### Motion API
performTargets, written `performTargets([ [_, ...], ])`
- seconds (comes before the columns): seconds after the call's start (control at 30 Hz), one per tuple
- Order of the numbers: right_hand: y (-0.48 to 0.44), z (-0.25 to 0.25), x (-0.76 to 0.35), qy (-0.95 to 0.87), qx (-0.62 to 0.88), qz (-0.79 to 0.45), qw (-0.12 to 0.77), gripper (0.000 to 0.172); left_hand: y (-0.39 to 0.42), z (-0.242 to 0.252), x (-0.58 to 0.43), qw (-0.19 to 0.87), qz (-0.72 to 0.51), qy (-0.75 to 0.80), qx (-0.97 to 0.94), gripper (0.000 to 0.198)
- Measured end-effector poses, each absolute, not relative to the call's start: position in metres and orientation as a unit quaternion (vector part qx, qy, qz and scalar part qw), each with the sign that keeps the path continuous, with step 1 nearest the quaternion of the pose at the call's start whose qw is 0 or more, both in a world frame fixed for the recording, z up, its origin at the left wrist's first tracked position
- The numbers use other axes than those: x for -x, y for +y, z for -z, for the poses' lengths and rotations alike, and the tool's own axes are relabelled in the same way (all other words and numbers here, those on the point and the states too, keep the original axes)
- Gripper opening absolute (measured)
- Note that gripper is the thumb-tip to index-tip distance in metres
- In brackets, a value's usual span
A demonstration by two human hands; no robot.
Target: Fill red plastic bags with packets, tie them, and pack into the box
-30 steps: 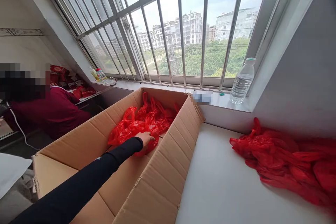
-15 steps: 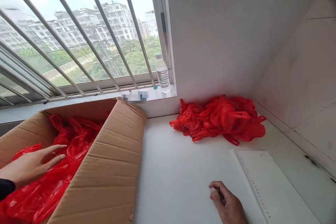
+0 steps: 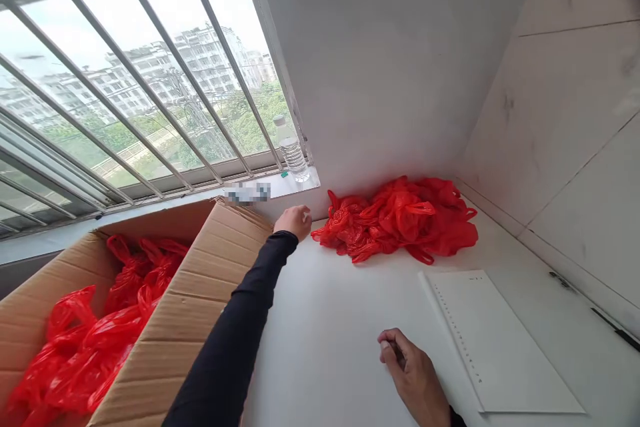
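Note:
My left hand (image 3: 294, 220) is stretched out over the white table (image 3: 330, 320), its fingers curled loosely and holding nothing, just left of a heap of red plastic bags (image 3: 400, 219) against the back wall. It does not touch the heap. My right hand (image 3: 413, 373) rests low on the table with its fingers curled shut; whether anything is in them I cannot make out. To the left stands an open cardboard box (image 3: 200, 300) with more red bags (image 3: 95, 340) inside.
A stack of white sheets (image 3: 495, 347) lies right of my right hand. A clear water bottle (image 3: 291, 150) stands on the window sill by the barred window (image 3: 125, 93). Walls close the back and right sides.
My left hand has left the box and reached right across the table toward the heap of red bags. The view swung right. My right hand has barely moved.

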State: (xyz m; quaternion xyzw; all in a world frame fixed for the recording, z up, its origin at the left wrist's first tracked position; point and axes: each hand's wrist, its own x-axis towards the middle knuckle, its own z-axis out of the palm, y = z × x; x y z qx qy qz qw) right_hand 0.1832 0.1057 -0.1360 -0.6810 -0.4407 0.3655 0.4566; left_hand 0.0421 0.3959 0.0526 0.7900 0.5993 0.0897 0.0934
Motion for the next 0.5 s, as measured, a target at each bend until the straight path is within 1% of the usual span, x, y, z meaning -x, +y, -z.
performTargets([
  [0.1,0.104,0.14,-0.186,-0.445,0.663,-0.384,0.463,0.04,0.395,-0.002,-0.071,0.13,-0.097,0.619,-0.768,0.031],
  [0.2,0.103,0.141,-0.19,-0.447,0.65,-0.393,0.473,0.038,0.387,0.027,-0.078,0.163,-0.129,0.639,-0.74,0.027],
  [0.37,0.101,0.135,-0.2,-0.475,0.622,-0.427,0.452,0.029,0.368,0.039,-0.063,0.216,-0.254,0.631,-0.7,0.026],
  [0.5,0.1,0.131,-0.203,-0.482,0.617,-0.437,0.443,0.029,0.34,0.043,-0.042,0.288,-0.363,0.6,-0.652,0.03],
])
